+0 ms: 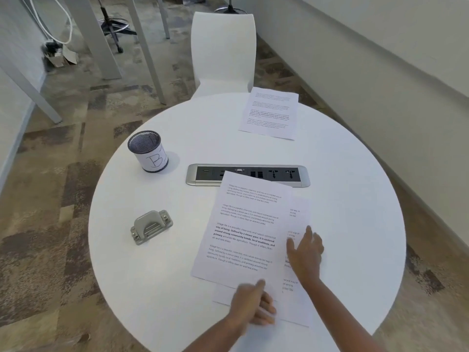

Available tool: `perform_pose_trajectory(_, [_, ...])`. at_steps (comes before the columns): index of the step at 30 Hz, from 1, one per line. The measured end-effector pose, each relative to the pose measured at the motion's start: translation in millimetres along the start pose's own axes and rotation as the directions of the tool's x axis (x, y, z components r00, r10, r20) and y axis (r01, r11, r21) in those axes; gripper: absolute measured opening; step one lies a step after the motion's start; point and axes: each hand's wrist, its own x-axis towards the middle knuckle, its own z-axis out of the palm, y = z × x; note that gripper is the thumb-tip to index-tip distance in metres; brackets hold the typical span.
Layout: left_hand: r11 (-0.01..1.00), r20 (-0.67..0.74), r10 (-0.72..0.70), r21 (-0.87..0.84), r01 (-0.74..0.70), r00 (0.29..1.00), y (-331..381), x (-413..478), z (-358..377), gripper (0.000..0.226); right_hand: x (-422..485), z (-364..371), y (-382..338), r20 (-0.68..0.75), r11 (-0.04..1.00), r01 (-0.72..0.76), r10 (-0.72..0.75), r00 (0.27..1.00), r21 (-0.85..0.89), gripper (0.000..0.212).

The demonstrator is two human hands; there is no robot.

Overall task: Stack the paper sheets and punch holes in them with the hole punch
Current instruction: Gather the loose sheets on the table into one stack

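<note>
Two printed paper sheets lie overlapped at the table's near middle: the top sheet (243,232) is skewed left over the lower sheet (299,301). My left hand (251,304) rests on the sheets' near edge, index finger out on the top sheet, other fingers curled. My right hand (305,252) lies flat with fingers apart on the lower sheet's right side. A third printed sheet (270,113) sits at the far edge of the table. The grey metal hole punch (151,226) stands alone to the left of the sheets, touched by neither hand.
The round white table (355,186) has a power socket strip (279,174) in its middle, partly under the top sheet's corner. A mesh pen cup (149,151) labelled B stands at the left. A white chair (223,52) is beyond the far edge.
</note>
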Motion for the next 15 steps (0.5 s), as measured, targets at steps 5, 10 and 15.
perform_pose_trajectory(5, [0.697,-0.423,0.633,0.677,-0.238,0.648,43,31,-54,0.022,4,1,-4,0.011,0.989,-0.131,0.131,0.991,0.061,0.067])
perform_pose_trajectory(10, [0.541,-0.375,0.632,0.840,-0.039,0.678,52,60,-90,0.047,11,1,-12,0.058,0.986,-0.112,0.106,0.993,0.126,0.063])
perform_pose_trajectory(15, [0.352,-0.219,0.712,0.933,-0.070,0.667,32,64,-70,0.049,14,6,-19,0.115,0.994,-0.047,0.035,0.993,0.101,0.056])
